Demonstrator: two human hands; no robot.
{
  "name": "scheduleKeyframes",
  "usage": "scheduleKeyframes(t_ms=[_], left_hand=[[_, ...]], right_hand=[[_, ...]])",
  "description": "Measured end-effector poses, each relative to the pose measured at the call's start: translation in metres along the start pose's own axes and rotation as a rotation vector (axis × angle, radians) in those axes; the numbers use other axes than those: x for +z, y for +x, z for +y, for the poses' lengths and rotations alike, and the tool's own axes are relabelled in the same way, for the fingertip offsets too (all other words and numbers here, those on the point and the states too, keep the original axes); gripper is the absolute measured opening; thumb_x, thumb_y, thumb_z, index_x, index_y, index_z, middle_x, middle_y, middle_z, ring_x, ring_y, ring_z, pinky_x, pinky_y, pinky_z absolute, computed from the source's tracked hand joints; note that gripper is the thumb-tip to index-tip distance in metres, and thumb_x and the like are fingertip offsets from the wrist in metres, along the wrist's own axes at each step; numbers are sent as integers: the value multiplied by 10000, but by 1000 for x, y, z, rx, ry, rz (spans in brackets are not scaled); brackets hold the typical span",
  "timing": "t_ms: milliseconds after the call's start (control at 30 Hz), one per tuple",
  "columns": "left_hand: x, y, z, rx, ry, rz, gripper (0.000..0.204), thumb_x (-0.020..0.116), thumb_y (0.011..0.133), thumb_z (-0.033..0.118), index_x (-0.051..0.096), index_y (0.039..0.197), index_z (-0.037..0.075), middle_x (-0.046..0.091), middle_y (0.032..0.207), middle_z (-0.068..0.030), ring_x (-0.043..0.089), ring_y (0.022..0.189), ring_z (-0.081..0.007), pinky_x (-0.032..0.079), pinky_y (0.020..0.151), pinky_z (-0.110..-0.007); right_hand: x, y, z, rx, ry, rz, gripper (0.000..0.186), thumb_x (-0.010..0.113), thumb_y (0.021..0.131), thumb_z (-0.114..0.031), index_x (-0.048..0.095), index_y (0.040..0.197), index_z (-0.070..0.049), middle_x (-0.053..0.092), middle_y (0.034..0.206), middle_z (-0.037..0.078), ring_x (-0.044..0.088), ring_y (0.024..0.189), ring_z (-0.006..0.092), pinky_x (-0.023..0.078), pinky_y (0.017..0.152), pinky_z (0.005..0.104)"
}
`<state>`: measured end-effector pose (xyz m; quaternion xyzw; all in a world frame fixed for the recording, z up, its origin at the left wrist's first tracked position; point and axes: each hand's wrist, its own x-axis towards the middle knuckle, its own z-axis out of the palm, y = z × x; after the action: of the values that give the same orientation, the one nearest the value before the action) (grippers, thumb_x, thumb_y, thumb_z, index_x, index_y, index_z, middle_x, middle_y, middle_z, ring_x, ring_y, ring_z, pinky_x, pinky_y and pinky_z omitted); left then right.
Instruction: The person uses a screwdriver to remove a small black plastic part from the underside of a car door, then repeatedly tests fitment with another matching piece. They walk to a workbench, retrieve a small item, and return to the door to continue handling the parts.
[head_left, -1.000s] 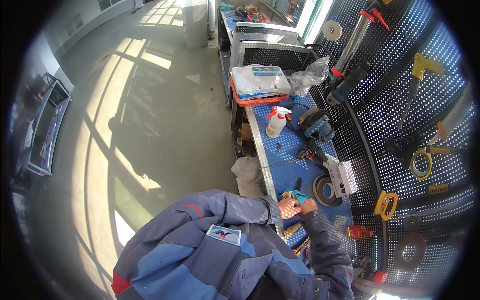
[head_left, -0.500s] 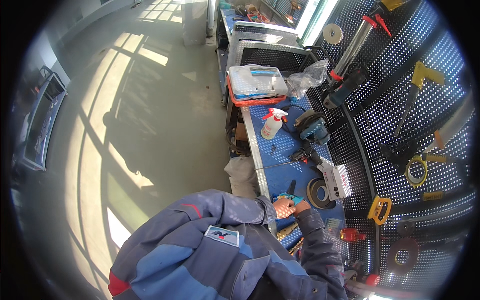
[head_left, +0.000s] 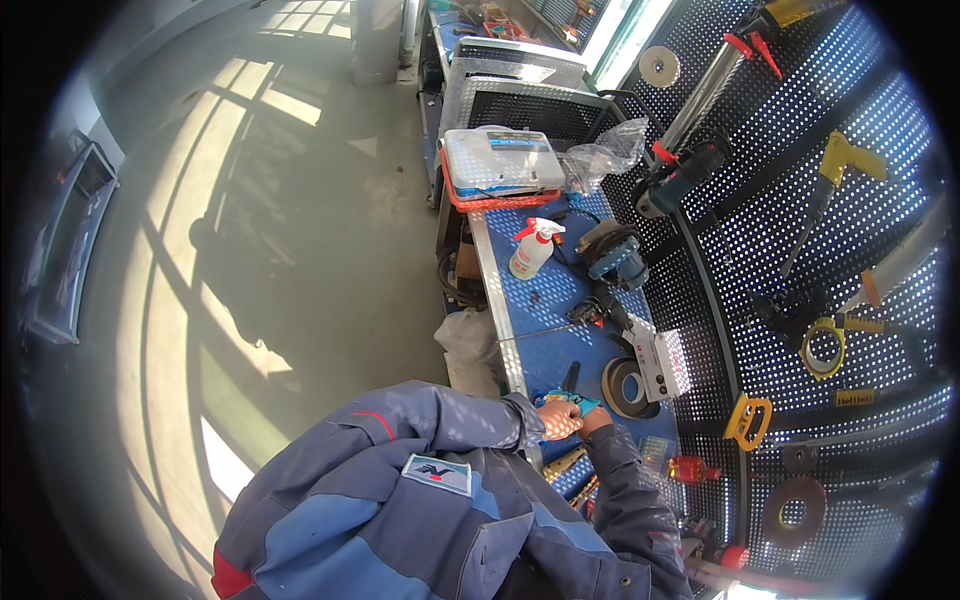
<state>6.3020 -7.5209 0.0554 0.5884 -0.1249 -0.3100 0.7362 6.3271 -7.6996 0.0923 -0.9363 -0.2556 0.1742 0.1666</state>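
Observation:
At the near part of the blue workbench [head_left: 548, 350], my left hand [head_left: 560, 419] is closed round a small teal tool [head_left: 584, 401]. From its far side sticks out a dark, narrow piece [head_left: 572, 375]. My right hand [head_left: 596, 420] presses against the same tool from the right, fingers bent and partly hidden. The tool's exact kind is too small to make out. Just right of the hands lie rolls of dark and tan tape [head_left: 610, 385]. Beneath my wrists are a wooden-looking handle [head_left: 564, 463] and some long thin bits.
Farther along the bench stand a spray bottle [head_left: 534, 248], a teal circular saw [head_left: 614, 255], a black power tool [head_left: 598, 308], a white box [head_left: 662, 362] and a clear-lidded case [head_left: 503, 160]. A perforated tool wall [head_left: 790, 90] rises on the right, with a yellow-handled saw [head_left: 748, 421].
The whole view has shifted slightly, so bench and wall sit a little farther left. Both hands stay together on the teal tool.

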Motion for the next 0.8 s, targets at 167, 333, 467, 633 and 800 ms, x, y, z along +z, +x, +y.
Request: scheduleKeyframes(t_ms=[167,333,467,633,800], left_hand=[[3,2,3,11,51,-2,209,637,918,176,585,759,51,529,617,0,511,573,-132,372,520,-356],[-8,11,9,-193,-269,-215,197,621,912,161,585,755,48,538,618,2,511,569,-129,366,518,-350],[-2,0,19,-83,-7,-87,182,631,896,153,588,752,50,549,622,7,520,568,-126,372,518,-343],[0,-8,34,-184,54,85,192,643,905,197,604,820,30,589,658,-33,555,599,-146,429,559,-347],[-5,-6,31,-260,-16,77,203,635,923,221,638,866,27,626,736,-11,592,664,-139,497,618,-322]], right_hand=[[-5,-4,-3,3,-50,-14,145,630,828,-160,679,930,-68,700,913,199,666,878,421,525,771,502],[-7,-5,-15,-86,85,207,145,631,827,-165,678,927,-70,697,866,192,671,851,420,525,752,506],[-17,-10,-33,-8,31,240,166,649,825,-189,684,930,-65,698,869,198,673,841,419,530,747,511],[-28,-16,-49,119,-187,286,161,652,831,-203,706,920,-80,711,875,186,692,792,392,555,709,491],[-27,-13,-53,178,-189,290,152,660,822,-178,690,934,-80,698,900,191,675,825,417,545,724,503]])
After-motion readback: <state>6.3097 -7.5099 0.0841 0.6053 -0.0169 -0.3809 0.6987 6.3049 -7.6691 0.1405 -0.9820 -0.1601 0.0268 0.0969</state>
